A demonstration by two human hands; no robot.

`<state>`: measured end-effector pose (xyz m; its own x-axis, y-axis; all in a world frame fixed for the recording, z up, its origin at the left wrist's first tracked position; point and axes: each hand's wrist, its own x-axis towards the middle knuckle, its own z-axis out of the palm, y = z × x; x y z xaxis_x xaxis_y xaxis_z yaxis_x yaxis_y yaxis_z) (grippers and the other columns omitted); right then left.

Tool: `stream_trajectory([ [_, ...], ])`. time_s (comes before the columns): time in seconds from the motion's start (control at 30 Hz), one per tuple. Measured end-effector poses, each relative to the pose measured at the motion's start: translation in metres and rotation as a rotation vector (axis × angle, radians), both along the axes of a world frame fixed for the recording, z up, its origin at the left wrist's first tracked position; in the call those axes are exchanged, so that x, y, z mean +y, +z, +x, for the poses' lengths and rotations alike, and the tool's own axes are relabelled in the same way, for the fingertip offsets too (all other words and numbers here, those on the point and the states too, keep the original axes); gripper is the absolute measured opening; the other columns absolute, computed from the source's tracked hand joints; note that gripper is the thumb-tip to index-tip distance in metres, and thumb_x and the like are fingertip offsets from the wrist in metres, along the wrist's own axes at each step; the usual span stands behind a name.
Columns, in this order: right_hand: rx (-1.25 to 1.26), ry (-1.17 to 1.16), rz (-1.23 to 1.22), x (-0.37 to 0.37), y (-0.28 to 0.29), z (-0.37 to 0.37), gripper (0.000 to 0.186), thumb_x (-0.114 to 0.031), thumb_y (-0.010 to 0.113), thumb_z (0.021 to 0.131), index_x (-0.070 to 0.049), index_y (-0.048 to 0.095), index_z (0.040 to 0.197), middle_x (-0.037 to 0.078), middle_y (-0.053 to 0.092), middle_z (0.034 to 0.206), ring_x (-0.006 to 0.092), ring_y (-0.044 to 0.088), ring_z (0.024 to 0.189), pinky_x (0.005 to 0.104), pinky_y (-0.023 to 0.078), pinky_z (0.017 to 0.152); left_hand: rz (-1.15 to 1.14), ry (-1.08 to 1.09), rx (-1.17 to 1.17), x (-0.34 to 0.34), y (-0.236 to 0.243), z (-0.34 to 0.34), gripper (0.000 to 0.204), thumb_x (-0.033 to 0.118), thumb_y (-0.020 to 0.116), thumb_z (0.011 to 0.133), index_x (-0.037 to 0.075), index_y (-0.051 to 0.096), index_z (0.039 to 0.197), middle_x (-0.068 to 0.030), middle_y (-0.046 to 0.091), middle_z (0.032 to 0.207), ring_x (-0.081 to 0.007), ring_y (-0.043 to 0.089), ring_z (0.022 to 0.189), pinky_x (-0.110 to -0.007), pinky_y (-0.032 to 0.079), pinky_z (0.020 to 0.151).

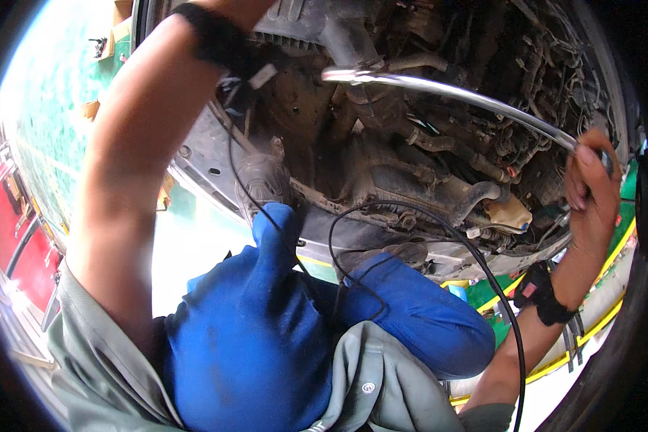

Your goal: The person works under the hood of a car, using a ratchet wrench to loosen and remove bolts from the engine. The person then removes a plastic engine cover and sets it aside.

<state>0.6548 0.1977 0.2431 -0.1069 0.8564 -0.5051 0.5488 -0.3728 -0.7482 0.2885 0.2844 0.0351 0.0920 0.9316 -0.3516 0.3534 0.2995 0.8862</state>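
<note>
My right hand (590,176) is closed round one end of a long shiny metal bar (468,92). The bar reaches left across the open engine bay (313,155) and looks curved in this view. Its far end lies over dusty engine parts; whether it touches them I cannot tell. My left forearm (133,165) rises to the upper edge, where only the wrist with a black strap (209,34) shows and the hand is cut off. A second black strap (543,294) is on my right wrist. Both my shoes rest at the front of the bay, below blue trousers (248,338).
A thin black cable (493,277) loops over my legs and along the bay's front edge. Hoses and pipes (475,162) fill the bay's right side. Yellow-edged structures (605,320) stand at the lower right; a red surface (18,252) shows at far left.
</note>
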Motion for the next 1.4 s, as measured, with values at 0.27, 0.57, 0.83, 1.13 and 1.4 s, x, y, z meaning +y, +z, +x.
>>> stream_trajectory([
  [0.27,0.458,0.29,-0.343,0.005,-0.093,-0.122,0.023,-0.029,0.072,0.095,-0.012,0.065,0.082,-0.009,0.044,0.059,0.0016,0.036,0.047,0.0227,0.024,0.043,-0.002,-0.193,-0.18,-0.178,0.073,-0.005,0.043,0.046,0.067,0.102,0.004,0.067,0.112,-0.0132,0.074,0.092,-0.0274,0.071,0.083,-0.039,0.055,0.075],
  [0.57,0.074,0.688,0.388,0.014,-0.152,-0.214,0.03,-0.017,0.071,0.084,0.0,0.071,0.109,0.019,0.076,0.095,0.0381,0.074,0.093,0.045,0.058,0.086,-0.408,0.525,-0.331,-0.233,0.054,-0.057,0.027,0.041,0.059,0.109,0.017,0.061,0.096,0.0146,0.038,0.071,0.0011,0.031,0.058,-0.02,0.022,0.051],
  [0.83,0.068,0.679,0.616,0.031,-0.169,-0.275,0.019,-0.013,0.058,0.095,-0.006,0.07,0.108,0.025,0.071,0.103,0.0435,0.069,0.103,0.0533,0.054,0.086,0.034,0.662,0.011,-0.234,0.015,-0.109,0.032,0.039,0.059,0.109,0.011,0.068,0.097,0.0094,0.05,0.073,-0.0019,0.036,0.06,-0.021,0.028,0.054],
  [1.13,-0.098,0.652,1.041,0.03,-0.211,-0.317,0.009,-0.009,0.056,0.094,-0.009,0.065,0.094,0.015,0.071,0.09,0.0352,0.071,0.093,0.0463,0.057,0.083,0.188,0.522,0.821,-0.231,0.015,-0.135,0.024,0.026,0.067,0.1,0.004,0.072,0.107,-0.0192,0.074,0.087,-0.0382,0.073,0.081,-0.043,0.057,0.074],
  [1.4,-0.147,0.584,1.027,0.024,-0.205,-0.257,0.041,-0.012,0.075,0.081,-0.007,0.064,0.12,0.016,0.069,0.117,0.0341,0.062,0.117,0.0476,0.051,0.098,0.233,0.404,1.132,-0.227,0.019,-0.131,0.02,0.029,0.066,0.098,0.01,0.068,0.099,-0.0139,0.074,0.09,-0.0384,0.072,0.083,-0.047,0.057,0.073],
])
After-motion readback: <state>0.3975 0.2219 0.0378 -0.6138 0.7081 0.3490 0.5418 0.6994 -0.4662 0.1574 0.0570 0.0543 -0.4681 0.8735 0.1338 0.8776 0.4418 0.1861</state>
